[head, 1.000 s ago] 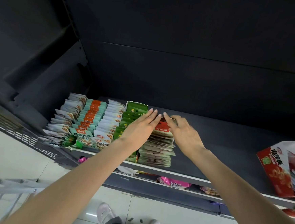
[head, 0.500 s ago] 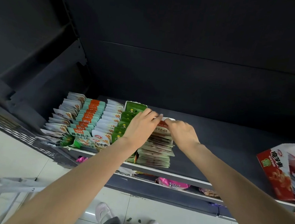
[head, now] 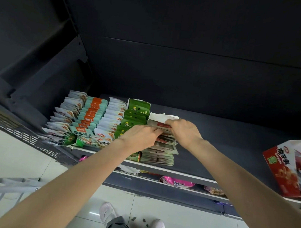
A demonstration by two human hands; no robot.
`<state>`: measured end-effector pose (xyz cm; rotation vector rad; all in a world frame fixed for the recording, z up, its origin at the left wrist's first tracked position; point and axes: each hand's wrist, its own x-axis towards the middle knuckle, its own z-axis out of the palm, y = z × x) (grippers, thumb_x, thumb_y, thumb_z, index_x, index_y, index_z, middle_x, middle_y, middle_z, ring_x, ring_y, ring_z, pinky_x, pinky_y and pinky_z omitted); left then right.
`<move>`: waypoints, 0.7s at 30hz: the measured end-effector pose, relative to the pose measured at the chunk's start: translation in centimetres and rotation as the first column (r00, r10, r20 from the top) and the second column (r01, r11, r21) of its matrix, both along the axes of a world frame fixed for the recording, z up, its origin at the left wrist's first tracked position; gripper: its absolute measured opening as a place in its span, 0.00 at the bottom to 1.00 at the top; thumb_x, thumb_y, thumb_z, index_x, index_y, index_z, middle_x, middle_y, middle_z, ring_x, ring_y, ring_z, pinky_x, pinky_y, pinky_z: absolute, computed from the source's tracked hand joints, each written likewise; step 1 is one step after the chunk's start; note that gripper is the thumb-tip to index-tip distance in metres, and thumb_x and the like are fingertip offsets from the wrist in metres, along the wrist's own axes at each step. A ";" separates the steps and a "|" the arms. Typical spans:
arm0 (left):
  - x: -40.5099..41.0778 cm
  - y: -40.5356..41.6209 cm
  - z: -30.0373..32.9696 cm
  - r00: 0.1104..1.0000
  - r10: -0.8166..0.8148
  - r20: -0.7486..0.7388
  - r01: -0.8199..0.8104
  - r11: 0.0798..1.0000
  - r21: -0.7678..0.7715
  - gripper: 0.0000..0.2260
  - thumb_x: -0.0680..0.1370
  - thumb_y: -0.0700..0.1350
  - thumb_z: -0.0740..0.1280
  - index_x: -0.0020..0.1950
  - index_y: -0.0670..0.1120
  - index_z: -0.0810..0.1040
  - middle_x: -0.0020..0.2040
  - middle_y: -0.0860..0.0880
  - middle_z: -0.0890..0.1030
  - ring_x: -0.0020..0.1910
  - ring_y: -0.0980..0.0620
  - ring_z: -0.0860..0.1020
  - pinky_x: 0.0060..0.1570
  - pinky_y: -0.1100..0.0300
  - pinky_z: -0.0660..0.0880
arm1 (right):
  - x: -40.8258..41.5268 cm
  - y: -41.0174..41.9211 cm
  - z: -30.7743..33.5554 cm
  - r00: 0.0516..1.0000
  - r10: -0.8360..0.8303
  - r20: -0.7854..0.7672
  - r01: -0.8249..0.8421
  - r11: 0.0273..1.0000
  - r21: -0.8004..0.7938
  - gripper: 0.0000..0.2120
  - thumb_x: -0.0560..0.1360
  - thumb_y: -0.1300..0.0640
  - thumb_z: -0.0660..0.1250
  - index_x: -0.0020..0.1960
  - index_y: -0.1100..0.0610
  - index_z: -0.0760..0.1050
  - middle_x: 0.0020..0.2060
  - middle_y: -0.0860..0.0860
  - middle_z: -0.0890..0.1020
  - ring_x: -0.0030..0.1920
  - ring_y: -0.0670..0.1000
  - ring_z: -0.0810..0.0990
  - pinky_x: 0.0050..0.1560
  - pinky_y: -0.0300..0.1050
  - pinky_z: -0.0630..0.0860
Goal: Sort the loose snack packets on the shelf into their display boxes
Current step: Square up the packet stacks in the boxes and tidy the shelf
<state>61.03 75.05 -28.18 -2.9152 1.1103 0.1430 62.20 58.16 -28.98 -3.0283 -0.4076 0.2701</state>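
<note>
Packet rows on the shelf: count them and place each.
5, left to right: white row, orange-teal row, second white row, green row, and the grey stack under both hands. Others may be hidden.

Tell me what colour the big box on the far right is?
The tall cardboard box is red, with white and green labels, in the head view.

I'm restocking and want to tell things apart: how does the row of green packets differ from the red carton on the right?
The row of green snack packets sits upright, packed tight among other rows at the shelf's left; the red cardboard display carton stands alone at the far right, tilted. The packets are small and many; the carton is one large box. Both rest on the dark shelf.
</note>
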 end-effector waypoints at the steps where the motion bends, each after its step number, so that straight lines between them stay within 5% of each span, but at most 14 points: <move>1: 0.1 -0.1 -0.2 0.999 0.034 0.000 -0.034 0.998 0.046 0.17 0.79 0.37 0.58 0.68 0.45 0.67 0.60 0.45 0.78 0.53 0.46 0.80 0.50 0.53 0.78 | -0.2 0.1 0.1 1.000 0.000 -0.011 0.000 1.000 -0.008 0.15 0.76 0.66 0.58 0.60 0.54 0.69 0.43 0.54 0.77 0.41 0.58 0.75 0.38 0.48 0.71; 5: 0.2 -0.6 0.6 0.994 0.104 -0.027 -0.102 0.992 0.075 0.18 0.77 0.32 0.60 0.66 0.43 0.69 0.52 0.43 0.80 0.44 0.47 0.81 0.45 0.57 0.78 | 0.3 0.2 1.3 0.999 -0.014 -0.046 0.019 0.995 0.093 0.15 0.77 0.64 0.58 0.60 0.50 0.72 0.47 0.55 0.80 0.44 0.58 0.77 0.40 0.48 0.71; 9: 1.1 -0.1 1.4 0.987 0.163 0.012 -0.163 0.987 -0.017 0.14 0.78 0.34 0.60 0.63 0.43 0.70 0.51 0.43 0.80 0.43 0.47 0.81 0.43 0.54 0.80 | 2.2 -0.5 2.8 0.976 -0.006 -0.217 0.064 0.963 0.262 0.11 0.79 0.61 0.58 0.42 0.50 0.74 0.42 0.51 0.80 0.44 0.54 0.78 0.42 0.47 0.71; 14: 1.4 -0.2 0.9 0.977 0.155 -0.146 -0.161 0.986 -0.031 0.15 0.78 0.35 0.60 0.65 0.45 0.69 0.58 0.44 0.76 0.53 0.48 0.77 0.50 0.54 0.79 | 2.1 0.2 1.8 0.930 0.052 -0.363 -0.024 0.996 0.081 0.18 0.79 0.59 0.55 0.68 0.49 0.68 0.54 0.52 0.79 0.48 0.53 0.77 0.44 0.46 0.72; 18: 0.9 -0.1 0.5 0.974 0.181 -0.139 -0.199 0.972 -0.127 0.17 0.78 0.37 0.60 0.67 0.43 0.67 0.63 0.45 0.71 0.61 0.47 0.71 0.58 0.54 0.75 | 0.7 -0.9 2.9 0.956 -0.076 -0.283 0.193 0.890 0.413 0.18 0.79 0.59 0.56 0.68 0.50 0.68 0.61 0.51 0.77 0.59 0.51 0.76 0.55 0.41 0.71; 21: -0.3 0.0 -0.2 0.923 0.370 -0.102 -0.380 0.841 -0.386 0.20 0.78 0.41 0.64 0.68 0.43 0.64 0.65 0.44 0.67 0.65 0.49 0.69 0.65 0.58 0.69 | -2.4 -1.4 3.1 0.954 -0.112 -0.278 0.238 0.846 0.477 0.25 0.80 0.54 0.56 0.76 0.51 0.55 0.74 0.50 0.61 0.72 0.49 0.62 0.68 0.41 0.60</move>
